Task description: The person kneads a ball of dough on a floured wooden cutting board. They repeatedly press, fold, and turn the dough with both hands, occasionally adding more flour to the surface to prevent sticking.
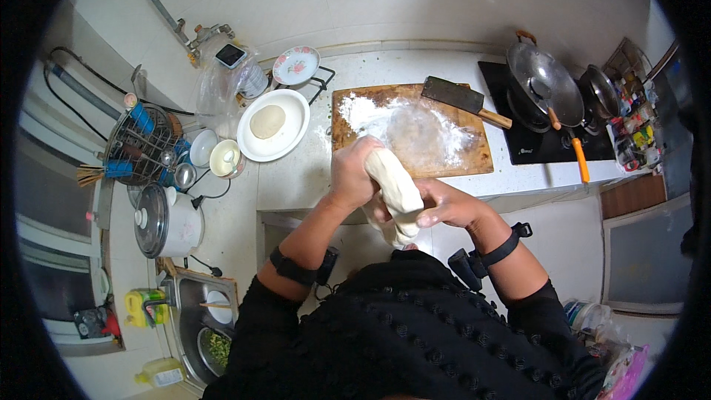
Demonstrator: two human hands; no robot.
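A thick loop of pale dough (395,189) hangs between my two hands, in front of the counter's edge. My left hand (358,172) grips its upper left side, the fingers curled around and partly hidden. On the other side my right hand (449,203) holds the dough's lower right edge, thumb and fingers against it. Just beyond lies a wooden cutting board (477,164) dusted with white flour (361,114). A cleaver (452,94) with a wooden handle rests across the board's far right corner. To the left, a round piece of dough (268,121) sits on a white plate (297,136).
At right, a wok (536,80) with an orange handle stands on a black cooktop (522,150). A flowered plate (297,65), bowls (204,147) and a lidded electric pot (183,225) occupy the left side. A metal sink (189,316) is at lower left.
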